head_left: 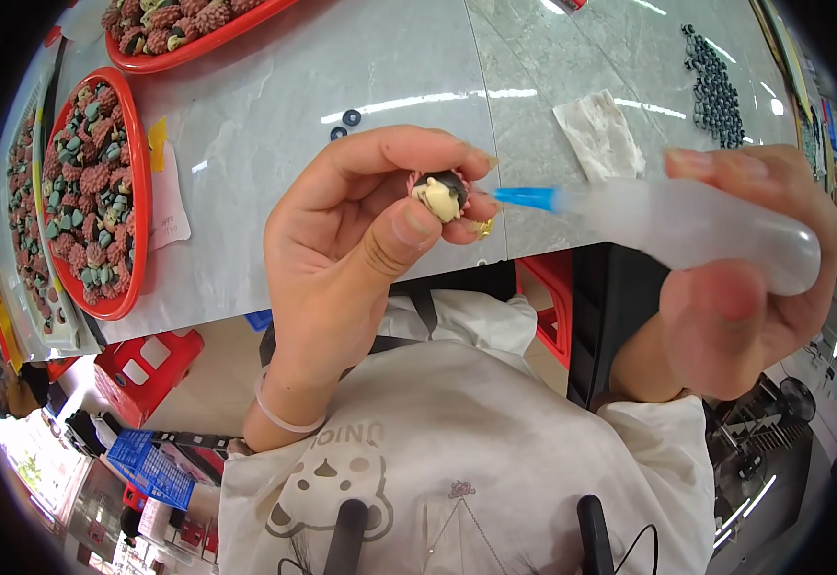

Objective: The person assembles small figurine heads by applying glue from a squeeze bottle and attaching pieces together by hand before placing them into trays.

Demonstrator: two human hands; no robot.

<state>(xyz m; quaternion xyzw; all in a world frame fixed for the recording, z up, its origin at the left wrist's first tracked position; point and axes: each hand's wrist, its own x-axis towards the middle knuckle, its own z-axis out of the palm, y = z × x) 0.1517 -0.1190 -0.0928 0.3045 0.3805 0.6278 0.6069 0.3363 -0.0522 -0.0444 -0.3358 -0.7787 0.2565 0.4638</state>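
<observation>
My left hand pinches a small round piece with a cream face and dark rim between thumb and fingertips, held up in front of me. My right hand grips a translucent squeeze bottle whose blue nozzle points left, its tip just beside the small piece. A thin band sits on my left wrist. Both hands hover over the near edge of a grey marble table.
Red trays heaped with small pink and dark green pieces line the table's left and far side. A crumpled white tissue lies to the right, with a pile of dark rings beyond. Two loose rings lie mid-table. Red stools stand below.
</observation>
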